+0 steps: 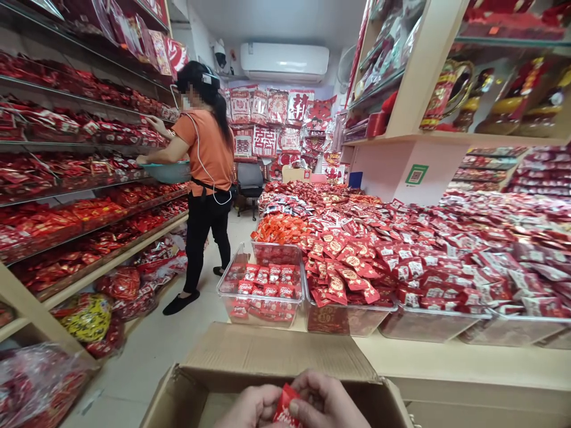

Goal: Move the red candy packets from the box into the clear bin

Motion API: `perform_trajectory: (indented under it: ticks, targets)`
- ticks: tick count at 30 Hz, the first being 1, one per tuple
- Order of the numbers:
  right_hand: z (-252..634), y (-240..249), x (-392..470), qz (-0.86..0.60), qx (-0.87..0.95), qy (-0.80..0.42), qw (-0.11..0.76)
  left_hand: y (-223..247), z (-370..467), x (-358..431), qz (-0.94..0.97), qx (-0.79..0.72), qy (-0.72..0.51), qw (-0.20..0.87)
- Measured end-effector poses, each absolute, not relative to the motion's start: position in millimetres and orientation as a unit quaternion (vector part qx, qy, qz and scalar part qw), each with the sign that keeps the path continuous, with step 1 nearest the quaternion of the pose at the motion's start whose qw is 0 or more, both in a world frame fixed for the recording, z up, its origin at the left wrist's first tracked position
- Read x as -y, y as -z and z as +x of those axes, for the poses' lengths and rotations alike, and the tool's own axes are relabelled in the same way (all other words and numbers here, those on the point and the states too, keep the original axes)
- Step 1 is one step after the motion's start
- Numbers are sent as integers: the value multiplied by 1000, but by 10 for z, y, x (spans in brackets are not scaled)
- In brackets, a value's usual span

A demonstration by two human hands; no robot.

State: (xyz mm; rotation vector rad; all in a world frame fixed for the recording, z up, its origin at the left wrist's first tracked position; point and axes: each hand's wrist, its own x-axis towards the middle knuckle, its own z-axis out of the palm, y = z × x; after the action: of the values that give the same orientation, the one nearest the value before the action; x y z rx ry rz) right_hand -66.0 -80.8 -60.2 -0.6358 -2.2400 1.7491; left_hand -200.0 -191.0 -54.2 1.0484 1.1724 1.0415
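Note:
Above an open cardboard box (276, 352) at the bottom of the view, a small red candy packet (285, 408) with white print is held between both hands. My left hand (251, 408) grips its left side with curled fingers. On its right side, my right hand (329, 402) pinches it, the thumb lying across its front. The lower parts of both hands run out of view. Just beyond the box stands a clear plastic bin (263, 306), holding red packets with white print laid in rows.
Heaped red packets (352, 267) fill clear bins across the counter (446, 362) to the right. A person (207, 154) in an orange top stands in the left aisle with a teal basin (167, 171) by the stocked shelves (89, 142). Plastic bags (89, 318) lie on the floor.

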Motion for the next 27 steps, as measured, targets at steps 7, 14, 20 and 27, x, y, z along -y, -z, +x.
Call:
perform_trajectory:
  ticks: [7,14,20,27]
  targets:
    - [-593,492,764,-231,667,-679,202,361,-1803,1855,280,-453,-551,643]
    - [-557,393,769,-233,614,-701,277,200,-1700,1841,159,-434,-618,636]
    - [-580,331,784,-215,551,-759,272,179,-1666,1772,344,-539,-657,400]
    - [-581,388,771,-243,603,-713,262,289,-1688,1818,316,-518,-639,472]
